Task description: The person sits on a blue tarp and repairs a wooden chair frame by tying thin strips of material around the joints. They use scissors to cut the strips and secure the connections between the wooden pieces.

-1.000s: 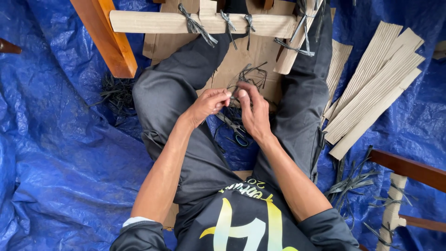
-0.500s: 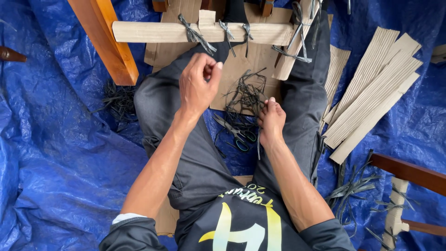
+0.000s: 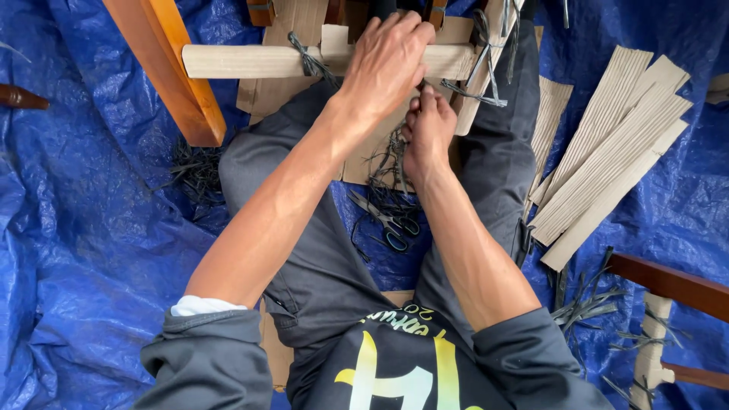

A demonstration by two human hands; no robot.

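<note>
A cardboard-wrapped rail point(image 3: 243, 61) runs across the top, bound with black ties point(image 3: 307, 62). My left hand point(image 3: 387, 64) lies over the rail near its middle, fingers curled down its far side. My right hand point(image 3: 429, 129) is just below it, fingertips pinched on a thin black strip at the rail's underside and touching the left hand. Between my legs lies a pile of loose black strips point(image 3: 391, 178) on a cardboard sheet point(image 3: 357, 163), with scissors point(image 3: 387, 226) in front of it.
An orange wooden leg point(image 3: 167, 68) slants down at the upper left. Several long cardboard strips point(image 3: 615, 152) lie on the blue tarp point(image 3: 83, 266) to the right. A dark wooden bar point(image 3: 668, 281) and scattered black strips point(image 3: 588, 304) sit at the lower right.
My left hand rose from my lap to the rail and settled on it. My right hand followed from the strip pile up to the rail's underside.
</note>
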